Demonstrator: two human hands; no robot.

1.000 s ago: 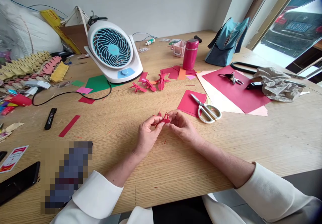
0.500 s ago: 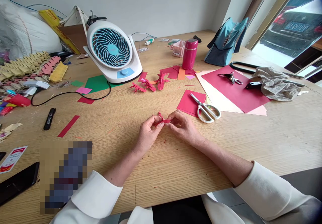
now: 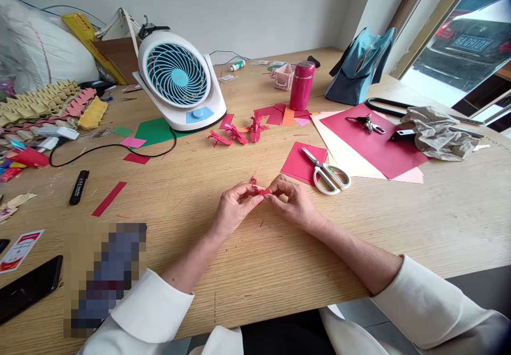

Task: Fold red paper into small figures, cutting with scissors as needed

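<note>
Your left hand (image 3: pixel 235 209) and right hand (image 3: pixel 294 203), angled inward, nearly tip to tip, pinch folded red paper (image 3: pixel 262 190); scissors (image 3: pixel 321 167) beyond right hand, rightward.

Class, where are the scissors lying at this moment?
In the head view, the scissors lie right of centre, partly on red sheets, beyond the right hand.

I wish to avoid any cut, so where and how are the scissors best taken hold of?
Best, I think, by the white handle loops, from the person's near right side: the scissors lie flat with loops toward the person, while the blades point away leftward.
</note>
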